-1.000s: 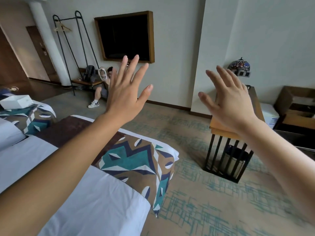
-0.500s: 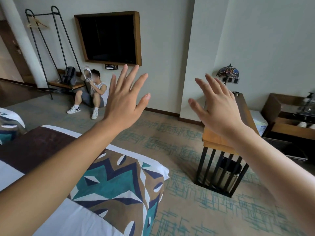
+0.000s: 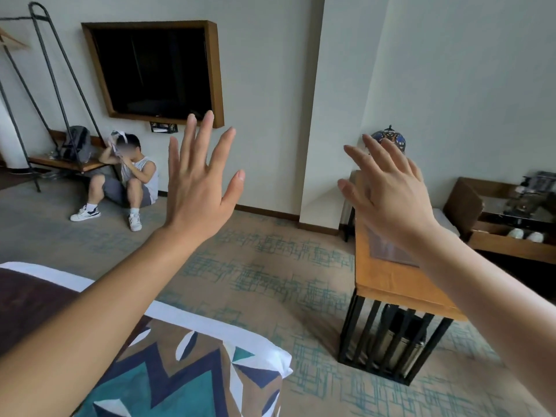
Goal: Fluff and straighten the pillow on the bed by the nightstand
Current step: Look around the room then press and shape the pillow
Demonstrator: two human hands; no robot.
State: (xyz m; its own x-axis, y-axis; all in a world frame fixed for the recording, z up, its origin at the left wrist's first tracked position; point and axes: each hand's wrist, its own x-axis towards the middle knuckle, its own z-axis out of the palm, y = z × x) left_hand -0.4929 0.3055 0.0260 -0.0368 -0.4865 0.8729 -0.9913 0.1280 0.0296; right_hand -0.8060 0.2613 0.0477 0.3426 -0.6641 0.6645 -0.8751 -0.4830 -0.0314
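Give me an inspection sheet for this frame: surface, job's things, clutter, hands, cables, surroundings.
Surface: bed corner at lower left, white sheet, patterned runner.
Job's things: pillow and nightstand not in view.
Clutter: bin under the wooden table; lamp behind the right hand.
Hands: left hand and right hand both raised, fingers spread, no grip on anything.
Cables: nothing seen.
Surroundings: wall TV, clothes rack, a person seated on the carpet.

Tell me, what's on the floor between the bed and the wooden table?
Only bare patterned carpet shows between the bed and the wooden table in the head view; nothing sits on that stretch.
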